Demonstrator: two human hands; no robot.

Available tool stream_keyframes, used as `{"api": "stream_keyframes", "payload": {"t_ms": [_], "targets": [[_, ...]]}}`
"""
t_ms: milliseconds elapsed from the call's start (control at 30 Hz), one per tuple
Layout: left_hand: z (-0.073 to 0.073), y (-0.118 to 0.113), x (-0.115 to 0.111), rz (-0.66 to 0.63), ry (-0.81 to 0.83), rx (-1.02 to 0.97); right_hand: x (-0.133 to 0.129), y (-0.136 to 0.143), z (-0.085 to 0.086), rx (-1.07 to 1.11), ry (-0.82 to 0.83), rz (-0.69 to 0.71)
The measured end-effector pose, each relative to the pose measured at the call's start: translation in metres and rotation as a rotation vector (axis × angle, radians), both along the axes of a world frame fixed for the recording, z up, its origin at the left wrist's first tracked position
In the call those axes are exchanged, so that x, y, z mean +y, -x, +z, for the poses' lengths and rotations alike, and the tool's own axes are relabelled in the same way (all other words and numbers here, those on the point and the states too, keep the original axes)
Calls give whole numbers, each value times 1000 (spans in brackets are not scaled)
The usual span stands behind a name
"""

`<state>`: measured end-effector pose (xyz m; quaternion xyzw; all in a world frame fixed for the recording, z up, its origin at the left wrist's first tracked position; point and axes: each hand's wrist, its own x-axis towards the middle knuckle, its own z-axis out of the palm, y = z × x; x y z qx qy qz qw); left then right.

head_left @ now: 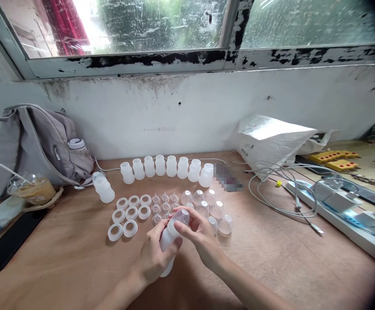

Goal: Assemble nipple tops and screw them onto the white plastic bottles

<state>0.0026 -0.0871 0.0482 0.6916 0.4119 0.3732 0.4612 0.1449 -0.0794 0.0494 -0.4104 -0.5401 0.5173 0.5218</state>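
Gripping a frosted bottle point(168, 237) low in the center of the frame, the left hand point(154, 253) wraps its fingers round the body; the right hand's point(201, 234) fingers clasp the clear cap point(182, 215) on top. On the table point(258, 267), I see white rings point(127, 213) toward the left, eight bottles point(171, 167) curving behind.

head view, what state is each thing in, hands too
Held bottle, tilted, clear top on it
Left hand, wrapped around its body
Right hand, gripping near its top
Eight bottles, upright in a row, uncapped
Capped bottle, upright, apart at left
White rings, loose, lying flat
Clear teats, loose, grouped
Clear caps, loose, grouped
Drink cup, part full, straw in
Phone, flat, screen dark
Power strip, plugs in
Backpack, upright
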Motion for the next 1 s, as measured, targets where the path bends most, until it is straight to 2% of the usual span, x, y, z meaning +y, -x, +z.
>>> {"api": "stream_keyframes", "payload": {"t_ms": [133,333,567,700,800,867,1000], "targets": [[4,0,1,-28,58,7,1,-1,2,69,28,-12],[-10,0,6,-101,212,-200,3,-4,3,63,44,20],[-21,2,4,-216,645,-476,6,-9,3,135,71,59],[-27,4,-2,-283,797,-568,17,-21,4,189,16,-105],[-30,2,-3,-239,847,-636,24,-31,6,219,-5,-219],[-31,1,-1,-192,854,-685,25,-35,8,146,-46,-263],[-29,1,4,-107,816,-733,27,-43,13,-295,-144,-318]]}}
